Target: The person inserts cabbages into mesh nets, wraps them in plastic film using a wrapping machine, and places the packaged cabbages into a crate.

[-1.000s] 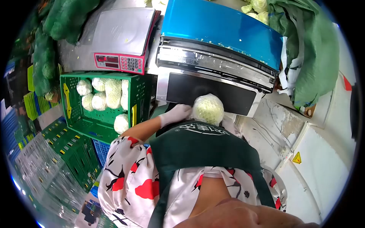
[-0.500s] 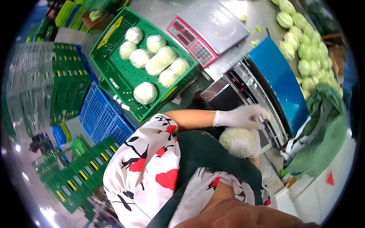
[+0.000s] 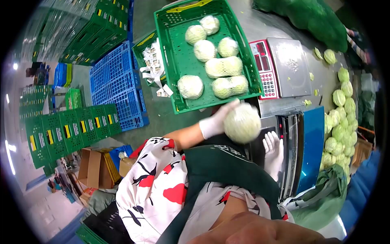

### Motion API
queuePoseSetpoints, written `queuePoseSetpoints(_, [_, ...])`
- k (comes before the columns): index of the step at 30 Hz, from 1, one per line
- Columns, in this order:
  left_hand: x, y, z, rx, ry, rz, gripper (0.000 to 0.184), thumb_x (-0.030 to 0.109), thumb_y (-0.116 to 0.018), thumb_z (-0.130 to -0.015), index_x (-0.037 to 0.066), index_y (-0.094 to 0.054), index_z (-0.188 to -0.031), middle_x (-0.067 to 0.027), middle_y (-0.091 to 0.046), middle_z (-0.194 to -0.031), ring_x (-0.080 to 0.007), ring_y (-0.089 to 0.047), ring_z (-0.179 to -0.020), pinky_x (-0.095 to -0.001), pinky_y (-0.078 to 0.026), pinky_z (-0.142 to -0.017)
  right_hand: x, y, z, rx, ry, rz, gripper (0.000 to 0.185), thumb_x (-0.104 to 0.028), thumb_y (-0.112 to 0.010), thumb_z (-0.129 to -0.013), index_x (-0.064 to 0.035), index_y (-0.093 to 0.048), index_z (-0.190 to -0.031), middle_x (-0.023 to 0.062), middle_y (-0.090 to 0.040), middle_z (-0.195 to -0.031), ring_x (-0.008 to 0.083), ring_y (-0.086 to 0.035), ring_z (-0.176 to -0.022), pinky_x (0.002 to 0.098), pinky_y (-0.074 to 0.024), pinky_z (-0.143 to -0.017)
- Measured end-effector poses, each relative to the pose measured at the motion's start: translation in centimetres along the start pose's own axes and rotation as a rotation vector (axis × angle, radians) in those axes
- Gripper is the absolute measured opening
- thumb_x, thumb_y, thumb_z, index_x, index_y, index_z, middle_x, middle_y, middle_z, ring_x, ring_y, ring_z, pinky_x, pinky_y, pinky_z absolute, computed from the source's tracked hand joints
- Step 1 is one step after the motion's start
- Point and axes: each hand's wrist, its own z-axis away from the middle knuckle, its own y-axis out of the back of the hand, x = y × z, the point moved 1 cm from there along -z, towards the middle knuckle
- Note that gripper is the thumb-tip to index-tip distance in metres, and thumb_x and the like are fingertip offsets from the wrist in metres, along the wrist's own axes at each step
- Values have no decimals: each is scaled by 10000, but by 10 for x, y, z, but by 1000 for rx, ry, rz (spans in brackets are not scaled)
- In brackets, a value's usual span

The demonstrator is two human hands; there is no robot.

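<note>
My left hand, in a white glove, grips a round pale green cabbage from its left side; the cabbage seems to be in white netting. It is close to the near edge of a green crate. Inside the crate lie several netted cabbages, some of them paired in one net. My right hand, also gloved, is open with its fingers stretched out and holds nothing. It is beside a dark machine with a blue cover, apart from the cabbage.
A scale with a red keypad panel stands right of the crate. Bare cabbages are piled at the right, near a green sack. Blue pallets and stacked green crates stand at the left.
My left hand has moved left with the cabbage, toward the crate. My right hand has come off the cabbage and is now spread. The view has turned, bringing the crate nearer the middle.
</note>
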Motion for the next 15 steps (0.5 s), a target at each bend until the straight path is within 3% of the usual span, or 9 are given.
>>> queuePoseSetpoints(2, [55,30,9,28,-166,-46,664,569,-463,-968,85,-436,-1422,-165,-511,-1421,-328,-512,-1300,-523,-417,-1082,0,-14,-6,-21,-31,46,560,-356,-386,-1056,94,-443,-1385,246,-512,-1382,310,-488,-1314,411,-354,-1121])
queuePoseSetpoints(3, [84,33,20,126,-266,-56,634,483,-506,-967,64,-414,-1434,-148,-506,-1425,-317,-531,-1281,-511,-433,-1075,2,-16,-12,-32,-54,56,543,-340,-405,-1053,92,-452,-1379,244,-525,-1367,307,-505,-1297,408,-369,-1109])
queuePoseSetpoints(4, [112,57,17,184,-322,-67,632,499,-494,-977,72,-411,-1436,-145,-513,-1414,-300,-535,-1278,-504,-435,-1074,6,-17,-18,-46,-64,67,515,-317,-439,-1044,91,-481,-1356,234,-562,-1324,296,-551,-1243,396,-404,-1075])
queuePoseSetpoints(8, [202,94,50,411,-662,-559,652,504,-490,-993,31,-425,-1437,-137,-539,-1392,-230,-508,-1277,-374,-365,-1102,7,-34,-23,-76,-55,199,485,-303,-460,-1036,87,-526,-1315,214,-607,-1258,277,-599,-1166,381,-445,-1025])
queuePoseSetpoints(9, [212,114,65,817,-746,-735,640,433,-524,-993,27,-395,-1471,-127,-553,-1369,-233,-529,-1245,-324,-389,-1045,6,-36,-23,-81,-49,225,480,-301,-466,-1034,86,-530,-1312,211,-611,-1250,272,-601,-1161,378,-446,-1021])
queuePoseSetpoints(11, [228,130,99,960,-923,-1032,613,302,-593,-977,8,-390,-1475,-169,-558,-1363,-235,-550,-1234,-329,-433,-1016,5,-37,-23,-98,-39,277,471,-295,-478,-1030,82,-537,-1305,204,-620,-1233,264,-606,-1150,373,-450,-1013])
queuePoseSetpoints(13, [231,171,126,1026,-891,-1218,556,239,-598,-972,0,-430,-1444,-164,-593,-1316,-230,-590,-1173,-333,-468,-979,4,-39,-24,-108,-44,335,461,-291,-481,-1031,79,-544,-1298,195,-628,-1218,257,-609,-1140,368,-450,-1010])
queuePoseSetpoints(14, [225,177,135,1004,-753,-1302,473,202,-588,-969,-15,-496,-1378,-133,-639,-1247,-213,-614,-1113,-340,-483,-953,4,-40,-26,-124,-41,358,456,-289,-483,-1031,77,-548,-1295,191,-632,-1211,254,-611,-1135,366,-450,-1008])
queuePoseSetpoints(15, [221,219,139,785,-700,-1386,441,182,-592,-957,4,-525,-1355,-108,-658,-1213,-201,-613,-1094,-351,-481,-971,8,-37,-32,-151,-24,415,477,-319,-492,-1028,70,-549,-1297,180,-640,-1203,241,-614,-1128,357,-449,-1007])
